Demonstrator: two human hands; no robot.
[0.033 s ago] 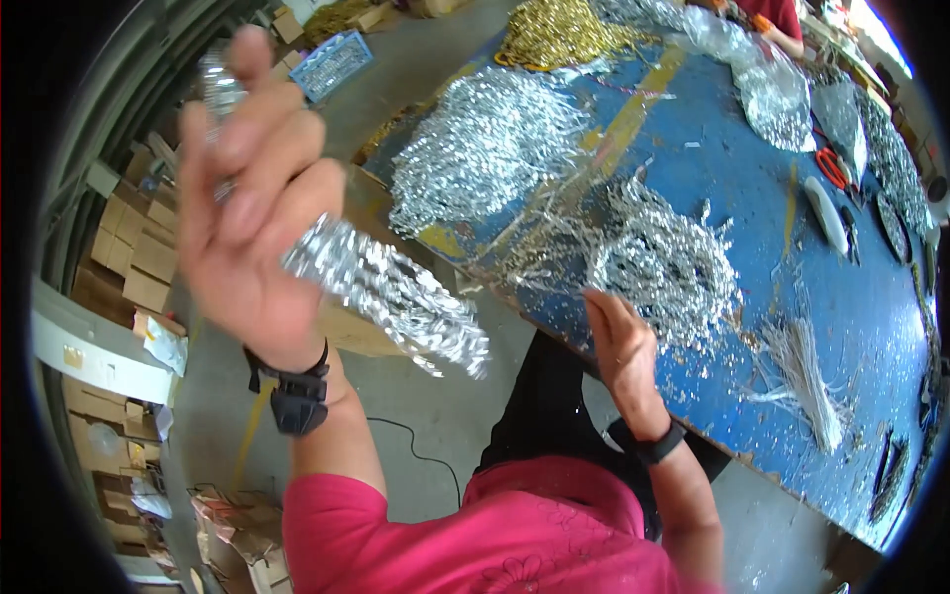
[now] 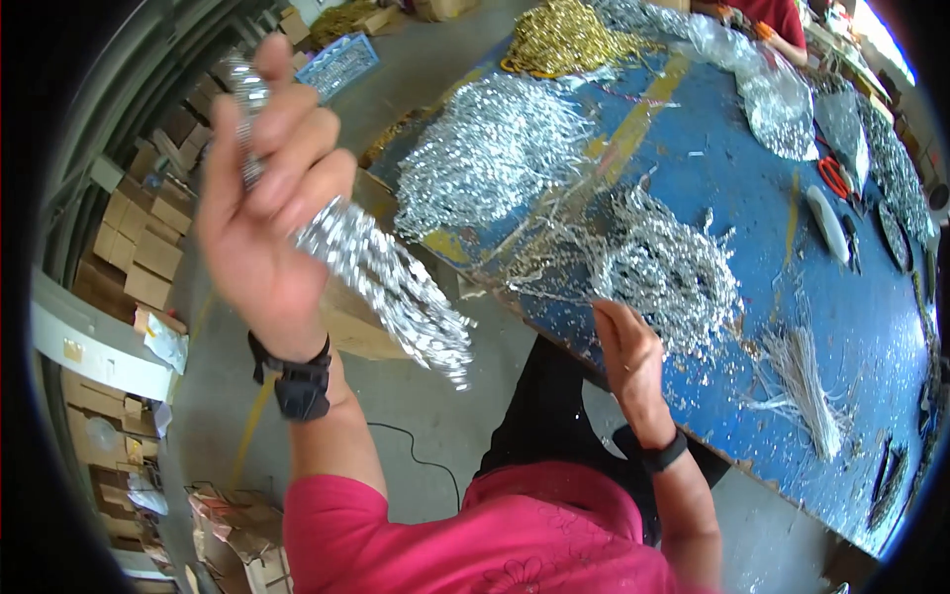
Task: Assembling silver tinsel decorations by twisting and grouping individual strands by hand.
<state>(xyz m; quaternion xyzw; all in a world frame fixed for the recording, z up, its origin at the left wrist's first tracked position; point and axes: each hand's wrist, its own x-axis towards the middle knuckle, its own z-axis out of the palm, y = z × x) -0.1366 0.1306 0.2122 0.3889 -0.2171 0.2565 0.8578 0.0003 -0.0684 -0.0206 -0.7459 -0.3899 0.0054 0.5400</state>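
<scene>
- Head view, read as a dial with twelve at the top: my left hand [image 2: 272, 188] is up at ten o'clock, its fingers curled closed around a bundle of silver tinsel strands [image 2: 381, 277]. A short length shows above my thumb side; the loose tail hangs toward four or five o'clock, clear of the table, a little blurred.
- My right hand [image 2: 633, 351] sits between three and four o'clock at the table's near edge. Thumb and fingertips are pinched together on what looks like a thin silver strand [image 2: 549, 295] — the contact itself is too small to be sure of.
- At one o'clock from that hand, just beside it, lies a tangled coil of silver tinsel [image 2: 708, 272] on the worn blue tabletop [image 2: 752, 198].
- Toward eleven o'clock from it is the bigger silver tinsel heap [image 2: 495, 158], with the gold tinsel heap [image 2: 559, 40] beyond at one o'clock from that.
- Between three and four o'clock from my right hand lies a sheaf of thin pale cords [image 2: 816, 396]; orange-handled scissors [image 2: 834, 178] rest between one and two.
- To handle this well, I'd hold the left bundle firmly without crushing it, its tail clear of the coil, and pinch the strand lightly with my right — a jerk could snag neighbouring strands or tighten the tangle.
</scene>
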